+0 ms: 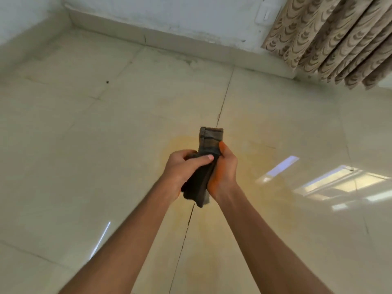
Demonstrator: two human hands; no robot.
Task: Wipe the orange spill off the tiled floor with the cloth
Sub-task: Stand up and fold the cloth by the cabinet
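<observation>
A dark striped cloth (209, 141), folded into a long bundle, is held up in the air between both hands. My left hand (182, 168) grips its lower middle from the left, thumb across the front. My right hand (226, 168) clasps it from the right, its palm stained orange. The cloth's top end sticks up past my fingers and its bottom end hangs below my wrists. On the cream tiled floor (84, 145) a faint orange spill (176, 143) spreads under and around my hands, partly hidden by them.
A skirting board and white wall (169, 22) run along the far side. A patterned beige curtain (339, 39) hangs at the top right. A dark grout line (224, 96) crosses the floor. Window reflections (339, 183) glare on the right tiles.
</observation>
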